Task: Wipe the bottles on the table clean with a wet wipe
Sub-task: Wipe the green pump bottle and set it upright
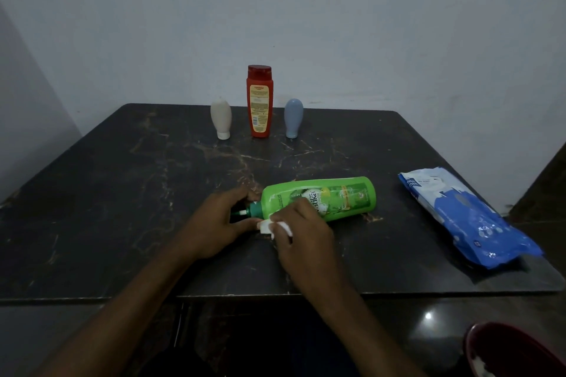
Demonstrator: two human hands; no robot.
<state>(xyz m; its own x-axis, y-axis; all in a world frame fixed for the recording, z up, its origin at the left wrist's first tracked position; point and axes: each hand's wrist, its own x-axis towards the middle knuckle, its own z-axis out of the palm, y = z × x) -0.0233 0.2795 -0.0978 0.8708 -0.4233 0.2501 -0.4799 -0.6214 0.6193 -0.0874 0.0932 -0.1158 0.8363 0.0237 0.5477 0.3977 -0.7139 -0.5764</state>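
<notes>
A green bottle (337, 197) lies on its side on the dark marble table (122, 193), its dark green nozzle pointing left. My left hand (214, 223) grips the nozzle end. My right hand (301, 229) holds a white wet wipe (269, 226) against the bottle's near side by the neck. At the back of the table stand a red bottle (259, 101), a white bottle (221, 118) and a grey-blue bottle (293, 117), the last two resting on their caps.
A blue and white pack of wet wipes (468, 217) lies near the table's right edge. A dark red rounded object (505, 352) sits on the floor at the lower right. A plain wall stands behind the table.
</notes>
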